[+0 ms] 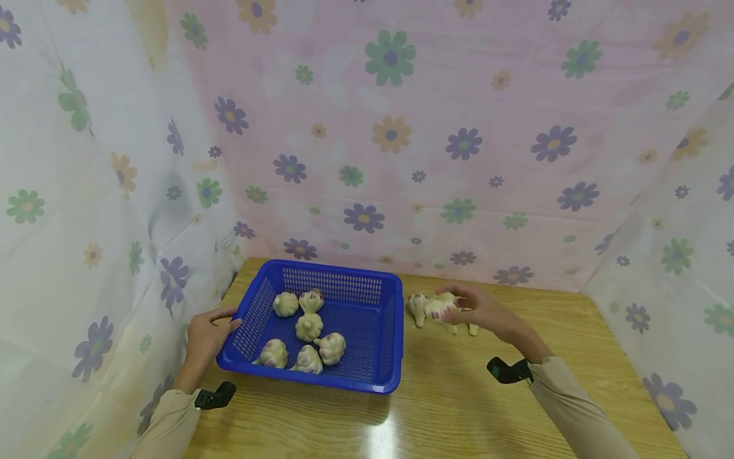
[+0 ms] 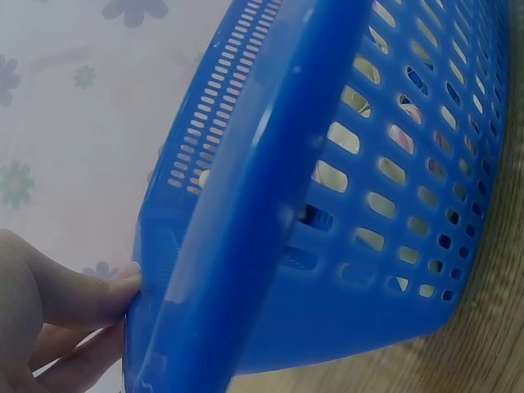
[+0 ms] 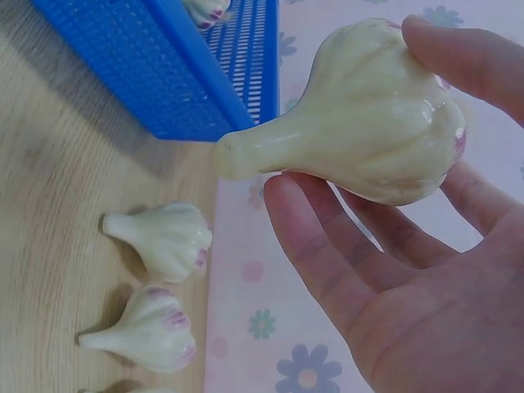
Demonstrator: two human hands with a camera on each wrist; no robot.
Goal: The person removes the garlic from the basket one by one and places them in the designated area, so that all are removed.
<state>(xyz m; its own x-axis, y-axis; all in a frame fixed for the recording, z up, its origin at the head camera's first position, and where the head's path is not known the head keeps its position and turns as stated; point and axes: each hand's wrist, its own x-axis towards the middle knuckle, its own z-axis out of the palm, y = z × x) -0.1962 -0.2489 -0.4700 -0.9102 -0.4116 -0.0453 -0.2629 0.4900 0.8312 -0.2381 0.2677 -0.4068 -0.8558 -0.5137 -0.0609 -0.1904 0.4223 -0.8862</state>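
Note:
My left hand (image 1: 205,339) grips the left rim of a blue plastic basket (image 1: 367,386), thumb and fingers at its edge in the left wrist view. Several garlic bulbs (image 1: 309,327) lie inside, mostly toward the left and front. To the right of the basket, my right hand (image 1: 487,312) holds a garlic bulb (image 3: 377,115) between thumb and fingers, its stem pointing toward the basket in the right wrist view. Below that hand, more garlic bulbs (image 3: 164,237) lie in a row on the table, partly hidden by the hand in the head view.
The wooden table (image 1: 447,408) carries the basket and the loose bulbs. A flower-patterned curtain (image 1: 424,191) hangs along the back, and similar cloth (image 1: 115,255) closes in the left and right sides.

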